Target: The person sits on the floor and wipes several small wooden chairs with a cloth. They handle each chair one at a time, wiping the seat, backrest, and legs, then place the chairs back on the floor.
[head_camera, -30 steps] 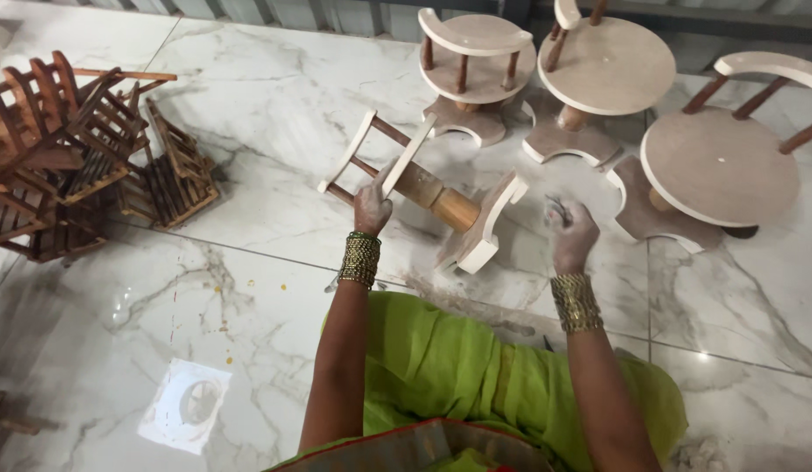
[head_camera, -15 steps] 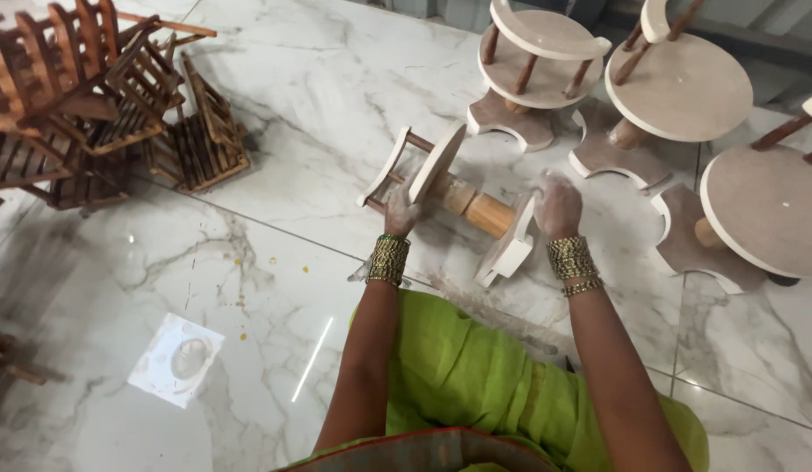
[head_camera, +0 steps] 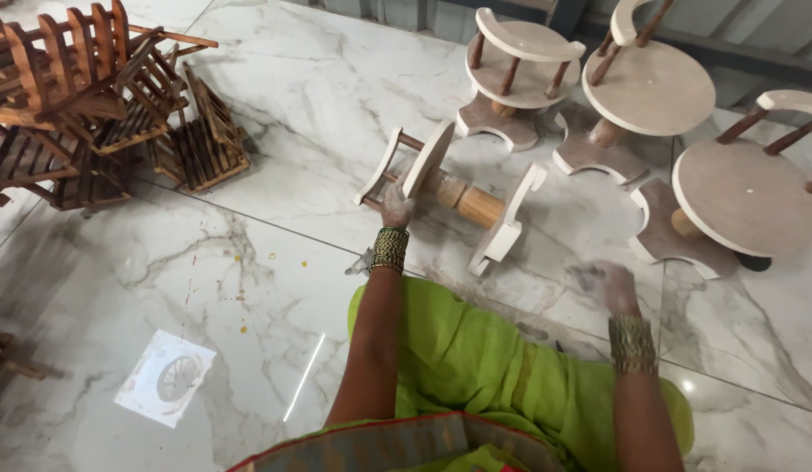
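Observation:
A small wooden chair (head_camera: 458, 197) lies on its side on the marble floor, with a round seat, a turned centre post and a pale cross-shaped base. My left hand (head_camera: 395, 208), dusty and with a bangle stack at the wrist, rests on the edge of the chair's round seat. Blurred from motion, my right hand (head_camera: 616, 284) hovers low over the floor, to the right of the chair's base and clear of it. Whether it holds anything is hidden by the blur. My green-clad lap (head_camera: 476, 358) fills the foreground.
Three upright round-seated wooden chairs stand at the back right: one (head_camera: 515, 74), one (head_camera: 646, 96) and one (head_camera: 747, 197). A heap of dark slatted wooden pieces (head_camera: 91, 105) is piled at the left. A bright light reflection (head_camera: 166, 376) lies on the floor.
My right hand has pulled back from the chair's base toward me and to the right. My left hand stays on the seat. The view has shifted slightly.

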Action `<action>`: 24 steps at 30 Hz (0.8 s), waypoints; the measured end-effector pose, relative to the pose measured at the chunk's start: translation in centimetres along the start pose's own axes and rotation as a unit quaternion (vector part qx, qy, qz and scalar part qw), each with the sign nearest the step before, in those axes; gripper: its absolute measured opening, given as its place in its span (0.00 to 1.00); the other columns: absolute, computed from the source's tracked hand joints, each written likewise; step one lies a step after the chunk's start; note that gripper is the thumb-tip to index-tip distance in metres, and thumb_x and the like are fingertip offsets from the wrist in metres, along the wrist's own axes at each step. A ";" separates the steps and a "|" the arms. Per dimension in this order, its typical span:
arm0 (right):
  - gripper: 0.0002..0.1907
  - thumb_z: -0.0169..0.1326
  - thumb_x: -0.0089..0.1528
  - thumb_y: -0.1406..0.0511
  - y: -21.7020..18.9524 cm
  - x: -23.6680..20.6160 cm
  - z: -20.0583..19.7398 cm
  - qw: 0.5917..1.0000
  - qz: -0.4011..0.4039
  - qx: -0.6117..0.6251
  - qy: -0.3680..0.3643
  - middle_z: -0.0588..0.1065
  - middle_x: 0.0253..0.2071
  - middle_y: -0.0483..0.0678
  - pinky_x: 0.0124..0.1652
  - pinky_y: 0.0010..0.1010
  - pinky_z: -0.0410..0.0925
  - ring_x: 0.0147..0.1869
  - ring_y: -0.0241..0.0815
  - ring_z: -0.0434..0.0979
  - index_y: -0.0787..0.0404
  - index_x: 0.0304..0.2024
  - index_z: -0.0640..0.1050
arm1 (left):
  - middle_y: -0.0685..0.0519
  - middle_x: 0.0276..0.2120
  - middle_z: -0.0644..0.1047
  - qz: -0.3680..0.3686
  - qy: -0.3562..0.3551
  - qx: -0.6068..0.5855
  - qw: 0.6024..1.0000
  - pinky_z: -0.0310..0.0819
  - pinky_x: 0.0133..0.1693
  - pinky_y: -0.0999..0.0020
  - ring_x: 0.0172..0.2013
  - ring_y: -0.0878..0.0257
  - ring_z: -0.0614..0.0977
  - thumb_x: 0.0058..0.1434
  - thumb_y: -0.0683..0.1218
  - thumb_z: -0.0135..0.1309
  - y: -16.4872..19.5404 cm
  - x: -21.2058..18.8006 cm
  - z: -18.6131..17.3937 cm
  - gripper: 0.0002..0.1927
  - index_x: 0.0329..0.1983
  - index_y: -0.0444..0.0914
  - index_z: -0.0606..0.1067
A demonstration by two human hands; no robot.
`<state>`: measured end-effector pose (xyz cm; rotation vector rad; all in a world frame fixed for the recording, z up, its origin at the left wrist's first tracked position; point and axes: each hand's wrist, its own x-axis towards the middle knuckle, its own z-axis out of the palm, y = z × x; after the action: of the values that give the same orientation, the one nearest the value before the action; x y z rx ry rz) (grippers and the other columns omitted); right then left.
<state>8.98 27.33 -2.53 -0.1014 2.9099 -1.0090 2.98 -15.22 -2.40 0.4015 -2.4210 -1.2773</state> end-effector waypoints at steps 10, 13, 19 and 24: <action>0.13 0.55 0.63 0.78 7.8 -5.5 -1.1 0.853 0.146 0.452 0.217 0.78 0.44 0.60 0.44 0.39 0.78 0.42 0.50 0.81 0.77 0.51 0.78 | 0.53 0.55 0.79 -0.110 0.046 0.084 0.989 0.74 0.55 0.59 0.55 0.54 0.80 0.54 0.43 0.61 2.3 -2.8 -1.1 0.32 0.64 0.49 0.71; 0.14 0.54 0.62 0.81 7.9 -4.9 -0.6 0.867 0.117 0.436 0.211 0.78 0.44 0.60 0.42 0.38 0.78 0.40 0.49 0.81 0.80 0.51 0.77 | 0.52 0.56 0.78 -0.037 0.114 0.085 0.989 0.73 0.55 0.59 0.55 0.53 0.78 0.53 0.45 0.66 2.6 -3.5 -0.7 0.33 0.62 0.47 0.70; 0.16 0.57 0.61 0.78 7.7 -5.0 -0.5 0.887 0.106 0.411 0.180 0.80 0.42 0.54 0.39 0.31 0.76 0.38 0.41 0.80 0.75 0.52 0.79 | 0.50 0.54 0.77 0.091 0.173 0.140 0.971 0.68 0.58 0.56 0.55 0.50 0.76 0.52 0.46 0.68 4.2 -2.9 -0.6 0.34 0.63 0.45 0.70; 0.15 0.58 0.62 0.77 7.4 -4.7 -0.3 0.894 0.121 0.395 0.174 0.80 0.41 0.56 0.38 0.31 0.75 0.37 0.41 0.81 0.75 0.53 0.79 | 0.51 0.53 0.78 0.140 0.123 0.162 0.969 0.68 0.59 0.55 0.55 0.53 0.77 0.52 0.49 0.67 6.9 0.9 -0.6 0.34 0.63 0.44 0.70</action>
<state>13.33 33.73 -6.76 0.5104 2.4048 -2.2188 1.91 -12.29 3.84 0.2736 -2.3670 -0.6711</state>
